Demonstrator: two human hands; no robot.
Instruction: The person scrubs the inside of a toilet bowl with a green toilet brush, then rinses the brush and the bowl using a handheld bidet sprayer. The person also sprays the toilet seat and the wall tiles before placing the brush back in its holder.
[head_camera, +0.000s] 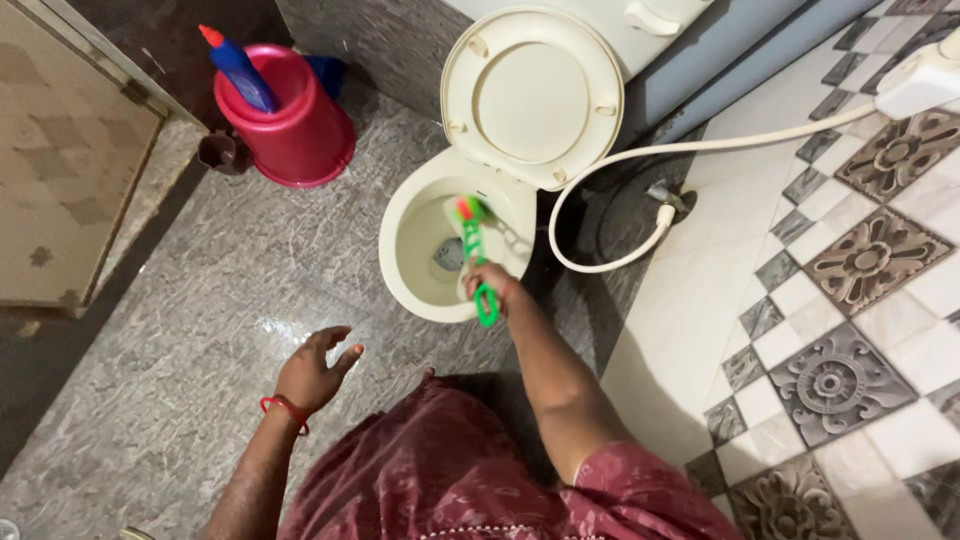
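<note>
Right hand (487, 281) is clenched around the green handle of a toilet brush (474, 250), gripping it near the lower end so that a loop of the handle sticks out below the fist. The brush runs up from the hand into the cream toilet bowl (415, 290), and its head, with green and reddish bristles, lies against the inner wall near the back of the bowl, above the drain opening. The right arm reaches forward from a dark pink patterned sleeve.

Left hand (315, 368) holds nothing: its fingers are spread and loosely curved, palm down, hovering over the grey marbled floor (180, 330) well to the left of the bowl. A red bangle (285, 408) circles its wrist.

Behind the bowl, the toilet seat and lid (531, 95) stand raised against the cistern. A white hose (640, 200) curves from the right wall down to a fitting beside the toilet base. On the floor to the left of the toilet stands a red bucket (295, 125) with a blue bottle (238, 70) with a red tip leaning inside it. Patterned grey and white tiles (850, 300) cover the wall at the right.
</note>
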